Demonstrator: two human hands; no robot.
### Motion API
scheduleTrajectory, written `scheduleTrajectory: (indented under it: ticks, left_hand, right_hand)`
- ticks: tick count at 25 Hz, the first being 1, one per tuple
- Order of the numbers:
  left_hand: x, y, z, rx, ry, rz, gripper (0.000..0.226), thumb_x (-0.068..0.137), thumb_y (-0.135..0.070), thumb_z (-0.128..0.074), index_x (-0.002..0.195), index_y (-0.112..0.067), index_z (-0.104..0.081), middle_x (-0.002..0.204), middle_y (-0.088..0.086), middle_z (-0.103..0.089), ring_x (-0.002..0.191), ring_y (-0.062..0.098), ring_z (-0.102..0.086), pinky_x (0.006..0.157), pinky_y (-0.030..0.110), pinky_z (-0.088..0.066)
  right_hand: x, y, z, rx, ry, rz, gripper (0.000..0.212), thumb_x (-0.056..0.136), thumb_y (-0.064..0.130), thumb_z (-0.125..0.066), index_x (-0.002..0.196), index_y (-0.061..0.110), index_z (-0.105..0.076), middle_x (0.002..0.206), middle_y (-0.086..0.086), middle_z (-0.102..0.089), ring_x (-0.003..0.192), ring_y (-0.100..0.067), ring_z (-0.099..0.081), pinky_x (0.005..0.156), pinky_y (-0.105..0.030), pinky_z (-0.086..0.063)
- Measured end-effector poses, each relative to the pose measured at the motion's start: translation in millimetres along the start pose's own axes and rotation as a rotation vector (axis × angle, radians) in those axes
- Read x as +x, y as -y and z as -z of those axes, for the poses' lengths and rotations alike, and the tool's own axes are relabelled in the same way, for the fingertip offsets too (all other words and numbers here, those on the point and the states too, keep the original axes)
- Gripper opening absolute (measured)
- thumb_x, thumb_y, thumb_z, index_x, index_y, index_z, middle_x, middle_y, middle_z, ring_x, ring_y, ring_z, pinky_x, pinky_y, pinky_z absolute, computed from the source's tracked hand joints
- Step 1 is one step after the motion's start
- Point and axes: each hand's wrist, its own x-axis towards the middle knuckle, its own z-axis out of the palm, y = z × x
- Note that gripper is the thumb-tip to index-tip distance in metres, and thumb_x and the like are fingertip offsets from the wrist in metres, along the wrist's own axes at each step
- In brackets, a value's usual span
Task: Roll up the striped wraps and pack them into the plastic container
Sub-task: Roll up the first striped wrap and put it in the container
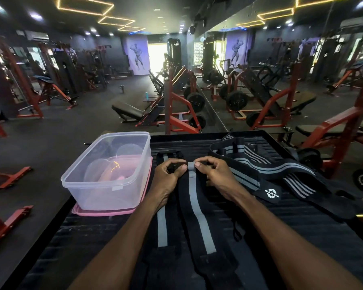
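Two hands sit in the middle of a black table (302, 237). The left hand (168, 178) and right hand (215, 176) pinch the far end of a black wrap (197, 208) with a gray stripe. A clear plastic container (107, 168) stands at nine o'clock on a pink lid (105, 212). More striped wraps (266, 166) lie at two o'clock.
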Motion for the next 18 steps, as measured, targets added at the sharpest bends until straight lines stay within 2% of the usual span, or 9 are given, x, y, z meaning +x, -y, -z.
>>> scheduleTrajectory:
  ticks: [2, 4, 5, 7, 10, 11, 13, 16, 18]
  left_hand:
    - [-0.5, 0.7, 0.6, -0.032, 0.024, 0.048, 0.016, 0.083, -0.014, -0.077, 0.095, -0.024, -0.076, 0.103, -0.003, -0.075, 0.102, 0.013, -0.068, 0.091, 0.029, -0.053]
    - [-3.2, -2.1, -1.6, -0.157, 0.085, 0.167, 0.014, 0.084, -0.02, -0.077, 0.098, -0.021, -0.076, 0.104, 0.003, -0.075, 0.102, 0.02, -0.07, 0.081, 0.032, -0.057]
    - [-3.7, -1.6, -2.2, -0.164, 0.092, 0.184, 0.012, 0.085, -0.021, -0.076, 0.097, -0.02, -0.076, 0.102, 0.003, -0.076, 0.101, 0.021, -0.071, 0.077, 0.031, -0.057]
    - [-2.7, -0.7, -2.0, -0.055, 0.052, 0.111, 0.01, 0.085, -0.02, -0.076, 0.095, -0.022, -0.077, 0.098, -0.001, -0.077, 0.098, 0.016, -0.071, 0.081, 0.027, -0.055]
    - [-1.0, -1.0, 0.2, 0.014, 0.012, 0.031, 0.017, 0.083, -0.011, -0.076, 0.092, -0.026, -0.076, 0.098, -0.006, -0.076, 0.097, 0.01, -0.07, 0.087, 0.023, -0.053]
    - [-1.1, -1.2, 0.5, 0.027, 0.011, 0.018, 0.02, 0.083, -0.008, -0.076, 0.093, -0.025, -0.075, 0.099, -0.005, -0.076, 0.097, 0.009, -0.07, 0.086, 0.02, -0.053]
    - [-2.1, -1.9, -1.3, 0.005, 0.044, 0.036, 0.02, 0.083, -0.006, -0.075, 0.099, -0.017, -0.075, 0.099, -0.003, -0.075, 0.094, 0.007, -0.07, 0.078, 0.015, -0.052]
    - [-4.9, -5.2, -4.4, -0.111, 0.094, 0.176, 0.018, 0.088, -0.017, -0.072, 0.105, -0.012, -0.074, 0.092, -0.001, -0.076, 0.078, 0.003, -0.069, 0.059, 0.016, -0.05]
    - [-3.0, -3.2, -3.4, -0.046, 0.066, 0.128, 0.017, 0.088, -0.016, -0.072, 0.105, -0.012, -0.075, 0.093, -0.003, -0.076, 0.076, 0.0, -0.068, 0.061, 0.011, -0.049]
  right_hand:
    - [1.4, -2.1, 1.5, -0.06, -0.018, 0.063, 0.011, 0.09, 0.01, -0.07, 0.098, 0.015, -0.075, 0.093, -0.005, -0.073, 0.082, -0.015, -0.065, 0.073, -0.027, -0.054]
    - [1.2, -1.4, 3.5, -0.084, -0.031, 0.131, 0.017, 0.087, 0.0, -0.07, 0.098, 0.012, -0.076, 0.098, 0.0, -0.074, 0.092, -0.01, -0.068, 0.086, -0.026, -0.054]
    - [0.3, -0.8, 3.5, -0.091, -0.027, 0.151, 0.019, 0.086, -0.002, -0.07, 0.099, 0.011, -0.075, 0.098, 0.002, -0.074, 0.093, -0.008, -0.069, 0.086, -0.023, -0.053]
    - [-1.1, 0.4, 2.5, -0.076, -0.014, 0.159, 0.021, 0.086, -0.003, -0.07, 0.1, 0.01, -0.075, 0.098, 0.003, -0.074, 0.091, -0.005, -0.069, 0.082, -0.018, -0.052]
    - [-1.2, 0.4, 0.6, -0.091, 0.015, 0.105, 0.013, 0.092, 0.012, -0.068, 0.103, 0.015, -0.075, 0.091, 0.008, -0.072, 0.079, -0.003, -0.066, 0.063, -0.012, -0.049]
    - [-1.1, 0.2, 0.0, -0.113, 0.02, 0.118, 0.012, 0.094, 0.014, -0.067, 0.103, 0.014, -0.075, 0.092, 0.007, -0.072, 0.081, -0.003, -0.065, 0.064, -0.011, -0.049]
    - [-0.3, -0.5, 0.4, -0.126, -0.009, 0.171, 0.013, 0.093, 0.006, -0.066, 0.1, 0.008, -0.076, 0.096, 0.002, -0.073, 0.087, -0.001, -0.067, 0.076, -0.012, -0.05]
    - [-0.8, 1.6, 1.6, -0.145, -0.026, 0.208, 0.015, 0.088, -0.004, -0.068, 0.099, 0.005, -0.075, 0.094, 0.003, -0.073, 0.084, 0.006, -0.066, 0.079, -0.011, -0.049]
    - [-0.5, 0.3, 1.1, -0.132, -0.014, 0.181, 0.016, 0.087, -0.002, -0.07, 0.1, 0.006, -0.075, 0.093, 0.006, -0.072, 0.082, 0.005, -0.066, 0.076, -0.011, -0.049]
